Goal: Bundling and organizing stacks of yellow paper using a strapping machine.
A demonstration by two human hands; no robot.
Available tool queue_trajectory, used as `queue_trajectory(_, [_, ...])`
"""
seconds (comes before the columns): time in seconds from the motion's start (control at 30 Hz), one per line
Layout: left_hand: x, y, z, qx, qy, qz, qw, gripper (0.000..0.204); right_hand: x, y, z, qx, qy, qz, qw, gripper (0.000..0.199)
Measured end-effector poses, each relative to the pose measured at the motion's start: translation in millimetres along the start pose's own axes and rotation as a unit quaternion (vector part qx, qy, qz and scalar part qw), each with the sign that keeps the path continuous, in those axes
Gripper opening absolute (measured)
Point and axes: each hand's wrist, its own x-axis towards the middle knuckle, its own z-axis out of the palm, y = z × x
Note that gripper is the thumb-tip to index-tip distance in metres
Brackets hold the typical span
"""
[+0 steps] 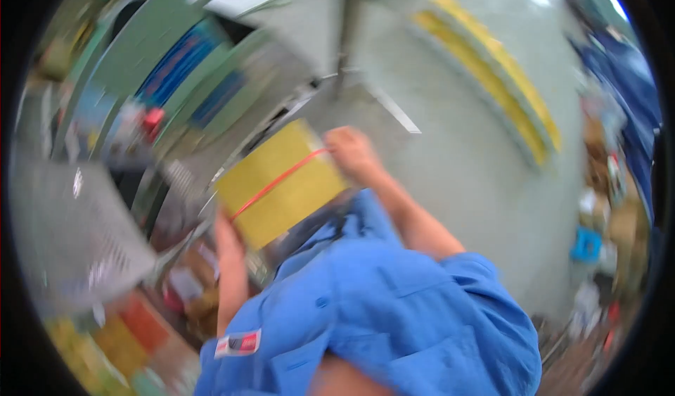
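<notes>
Single head fisheye view, tilted and motion-blurred, looks steeply down from close above the blue shirt (394, 304) toward the floor (464, 150); no second view.

Workshop: concrete floor (464, 164) with yellow stripes (503, 79)

Bare floor (457, 157) lies open right of the yellow bundle (281, 185).

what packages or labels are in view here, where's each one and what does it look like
Yellow package: centre, held between the left hand and the right hand; flat, rectangular, with a red-orange band across it.
Shirt label: lower centre on the blue shirt; small white rectangle with a red patch.
Anything else is too blurred to tell.
</notes>
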Motion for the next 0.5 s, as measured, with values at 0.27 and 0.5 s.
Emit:
queue_trajectory(0.27, [10.6, -43.7, 22.9, 0.069, -0.105, -0.101, 0.987, 0.050, -18.2, -20.9, 24.6, 0.288, -0.014, 0.203, 0.936, 0.031])
queue_trajectory(0.5, [-36.2, -38.4, 187.1, 0.085, -0.185, -0.082, 0.976, 0.051, -126.3, 57.3, -107.5, 0.515, 0.157, 0.336, 0.773, 0.030])
